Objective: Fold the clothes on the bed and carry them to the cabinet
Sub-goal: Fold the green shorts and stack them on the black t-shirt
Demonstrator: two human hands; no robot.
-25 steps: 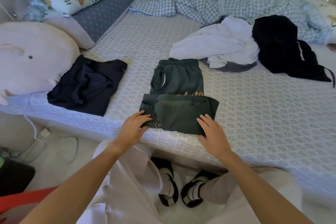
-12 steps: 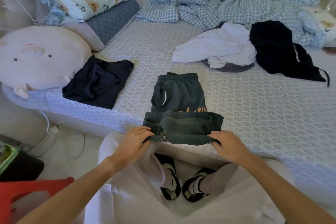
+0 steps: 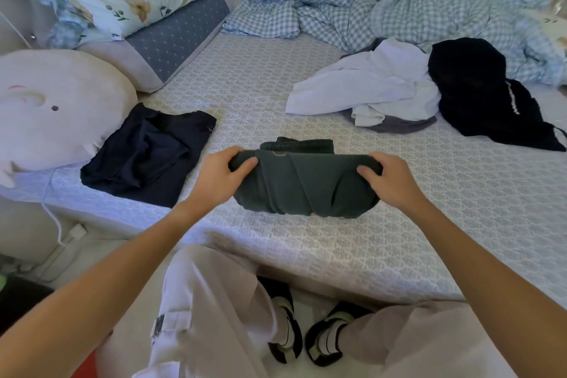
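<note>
Folding: the green shorts, at centre frame on the bed, are gripped at each end, left hand and right hand curled round the fabric.
Risk: the fold could be lost if one end slips.
Around: navy pile left; white shirt and black garment upper right, unfolded.
Obstruction: none is seen near the shorts.

No words or nos. can be read here. The green shorts show a small mark, too blurry.
</note>
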